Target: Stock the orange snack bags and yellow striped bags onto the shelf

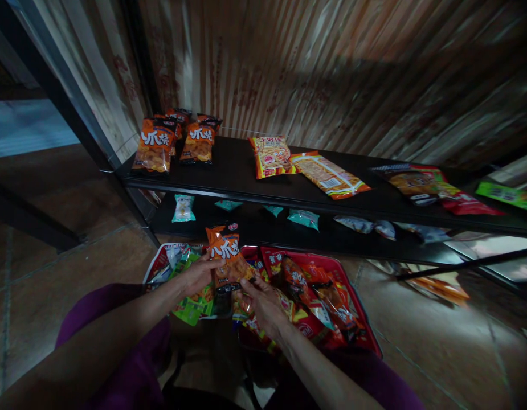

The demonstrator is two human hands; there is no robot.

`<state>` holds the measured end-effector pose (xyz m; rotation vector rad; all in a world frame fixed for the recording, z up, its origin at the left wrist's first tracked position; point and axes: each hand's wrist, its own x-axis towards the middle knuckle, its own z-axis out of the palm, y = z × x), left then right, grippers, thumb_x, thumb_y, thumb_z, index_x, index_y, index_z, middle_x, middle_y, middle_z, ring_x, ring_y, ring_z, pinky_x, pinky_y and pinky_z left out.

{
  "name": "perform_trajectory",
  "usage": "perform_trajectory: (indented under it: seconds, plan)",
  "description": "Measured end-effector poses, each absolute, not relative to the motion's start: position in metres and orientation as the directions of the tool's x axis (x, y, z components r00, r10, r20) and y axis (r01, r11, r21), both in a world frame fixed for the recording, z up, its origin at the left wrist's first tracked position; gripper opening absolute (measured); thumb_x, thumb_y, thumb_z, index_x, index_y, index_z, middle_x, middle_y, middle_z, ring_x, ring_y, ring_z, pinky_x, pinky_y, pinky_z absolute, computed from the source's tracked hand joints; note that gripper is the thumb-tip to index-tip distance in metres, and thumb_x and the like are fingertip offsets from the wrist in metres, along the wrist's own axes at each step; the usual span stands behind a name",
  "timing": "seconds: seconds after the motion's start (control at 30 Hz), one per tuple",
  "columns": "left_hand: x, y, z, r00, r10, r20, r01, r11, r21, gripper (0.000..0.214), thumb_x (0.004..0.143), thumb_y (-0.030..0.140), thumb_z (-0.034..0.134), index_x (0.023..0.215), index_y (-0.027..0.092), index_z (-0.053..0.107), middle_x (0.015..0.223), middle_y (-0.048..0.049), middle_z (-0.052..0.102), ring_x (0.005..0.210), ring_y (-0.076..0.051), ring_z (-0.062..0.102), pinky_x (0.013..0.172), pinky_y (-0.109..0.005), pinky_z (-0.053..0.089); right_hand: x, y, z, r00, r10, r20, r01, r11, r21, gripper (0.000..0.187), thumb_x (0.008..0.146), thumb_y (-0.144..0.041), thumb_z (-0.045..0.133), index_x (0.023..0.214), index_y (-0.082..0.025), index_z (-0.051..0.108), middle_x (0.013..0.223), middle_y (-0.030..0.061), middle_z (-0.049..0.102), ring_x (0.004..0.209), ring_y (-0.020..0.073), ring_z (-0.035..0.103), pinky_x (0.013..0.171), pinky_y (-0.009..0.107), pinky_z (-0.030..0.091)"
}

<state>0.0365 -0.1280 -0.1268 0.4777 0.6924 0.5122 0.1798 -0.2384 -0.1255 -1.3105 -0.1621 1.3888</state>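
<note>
Between my two hands I hold an orange and black snack bag [229, 256], its printed front facing me. My left hand [200, 273] grips its left edge, and my right hand [263, 299] pinches its lower right corner. Below my right hand stands a red basket [357, 296] filled with bags in red, yellow and orange. Under my left hand is a white-rimmed basket [151, 267] with green packets [192, 307] in it. Several matching orange bags [155, 145] stand upright at the left end of the upper shelf [233, 165].
A yellow and pink bag [272, 156] and a clear-fronted orange packet [329, 175] lie mid-shelf. Dark and red packets [417, 185] and a green one [506, 193] sit farther right. The lower shelf [254, 230] bears small teal bags [303, 218]. A black post [70, 108] rises at left.
</note>
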Motion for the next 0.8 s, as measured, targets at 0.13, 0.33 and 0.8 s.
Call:
perform_trajectory:
  seconds: [0.13, 0.33, 0.8]
  plan:
    - [0.036, -0.115, -0.122, 0.625, 0.643, -0.442, -0.328, 0.73, 0.599, 0.032, 0.069, 0.026, 0.076, 0.097, 0.014, 0.066, 0.096, -0.0086, 0.071, 0.085, -0.021, 0.068, 0.08, -0.034, 0.053, 0.177, -0.241, -0.13, 0.267, 0.783, -0.562, -0.522, -0.373, -0.767, 0.037, 0.05, -0.037, 0.086, 0.077, -0.018, 0.07, 0.066, -0.0004, 0.068, 0.055, 0.0097, 0.059, 0.055, 0.022, 0.049]
    - [0.027, -0.085, -0.119, 0.35, 0.833, -0.43, -0.451, 0.552, 0.701, 0.038, 0.06, 0.023, 0.081, 0.095, 0.019, 0.066, 0.083, -0.0008, 0.07, 0.076, -0.013, 0.066, 0.07, -0.024, 0.052, 0.173, -0.242, -0.127, 0.245, 0.828, -0.504, -0.394, -0.389, -0.832, 0.038, 0.051, -0.045, 0.083, 0.08, -0.022, 0.073, 0.077, 0.0013, 0.071, 0.059, 0.0109, 0.057, 0.059, 0.025, 0.048]
    - [0.001, -0.065, -0.109, 0.45, 0.856, -0.255, 0.093, 0.239, 0.967, 0.042, 0.058, 0.044, 0.078, 0.091, 0.018, 0.073, 0.082, -0.0042, 0.071, 0.074, -0.017, 0.062, 0.068, -0.028, 0.046, 0.186, -0.243, -0.127, 0.185, 0.892, -0.414, -0.172, -0.385, -0.907, 0.036, 0.059, -0.049, 0.076, 0.083, -0.021, 0.073, 0.077, 0.003, 0.072, 0.064, 0.0156, 0.06, 0.06, 0.027, 0.045]
